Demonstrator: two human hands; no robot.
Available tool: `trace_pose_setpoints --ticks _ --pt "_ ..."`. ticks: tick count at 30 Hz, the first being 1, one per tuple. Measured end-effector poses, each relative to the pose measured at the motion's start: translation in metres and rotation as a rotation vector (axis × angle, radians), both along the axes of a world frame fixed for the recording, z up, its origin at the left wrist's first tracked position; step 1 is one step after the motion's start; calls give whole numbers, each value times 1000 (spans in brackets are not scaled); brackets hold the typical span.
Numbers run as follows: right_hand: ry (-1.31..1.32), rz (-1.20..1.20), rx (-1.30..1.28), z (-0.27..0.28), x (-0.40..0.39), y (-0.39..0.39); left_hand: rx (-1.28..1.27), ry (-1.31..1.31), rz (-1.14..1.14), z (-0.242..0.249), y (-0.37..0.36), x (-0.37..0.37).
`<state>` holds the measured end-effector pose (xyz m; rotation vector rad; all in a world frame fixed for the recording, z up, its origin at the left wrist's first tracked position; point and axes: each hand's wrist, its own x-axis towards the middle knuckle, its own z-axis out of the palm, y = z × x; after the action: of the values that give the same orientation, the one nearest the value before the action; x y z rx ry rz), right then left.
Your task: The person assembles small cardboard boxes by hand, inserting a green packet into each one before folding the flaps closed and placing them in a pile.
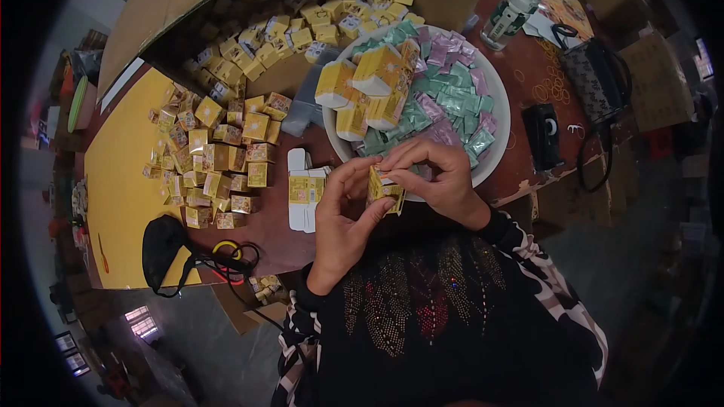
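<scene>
Between my hands, just in front of the basin, is a small yellow box [383, 189] with a white flap at its top. My left hand [341, 220] grips the box from the left, thumb in front and fingers behind. The fingers of my right hand [443, 183] are pinched at the flap on the top edge. Beside my left hand lies a stack of flat yellow-and-white cartons [305, 194]. A white basin [501, 105] holds green sachets [456, 98] and pink sachets, with several larger yellow boxes [377, 71] on top. The inside of the held box is hidden.
Many small closed yellow boxes [219, 158] are piled at left. A large carton [173, 0] behind holds more. At right stand a bottle [511, 15], rubber bands [553, 79] and a black bag [596, 79]. A black pouch [164, 252] lies near the front edge.
</scene>
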<state>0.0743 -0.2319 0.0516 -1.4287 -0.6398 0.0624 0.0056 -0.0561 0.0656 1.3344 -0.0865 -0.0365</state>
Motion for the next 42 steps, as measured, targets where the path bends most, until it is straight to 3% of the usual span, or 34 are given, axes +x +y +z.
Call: trace_pose_setpoints --ticks 9,16,21,24,26,27,29,32,33,35,37,42 --pt "-245 -81 -79 -2 6 2 -22 -54 42 -9 0 1" --pt "-393 55 -47 -8 9 -3 60 -151 22 -13 4 3" --pt "-554 16 -169 -7 8 -6 -60 -75 113 -18 3 0" --pt "-478 -38 -343 -1 -3 -1 -106 -102 204 -14 3 6" --pt "-221 39 -216 -2 -5 1 -78 -142 217 -9 0 8" --pt "-223 33 -219 2 -3 -1 47 -83 190 -1 1 6" --pt "103 113 -158 11 6 -11 175 -26 156 3 5 5" --pt "-78 -228 -546 12 54 -50 287 118 134 4 19 6" --pt "-75 -411 -641 2 67 -58 185 133 160 5 22 7" --pt "-155 -415 -716 -19 84 -67 78 144 186 5 26 8" --pt "-237 -410 -790 -21 89 -64 -183 78 115 2 28 10" --pt "-24 -242 -765 -18 90 -53 -337 214 41 -5 31 10"
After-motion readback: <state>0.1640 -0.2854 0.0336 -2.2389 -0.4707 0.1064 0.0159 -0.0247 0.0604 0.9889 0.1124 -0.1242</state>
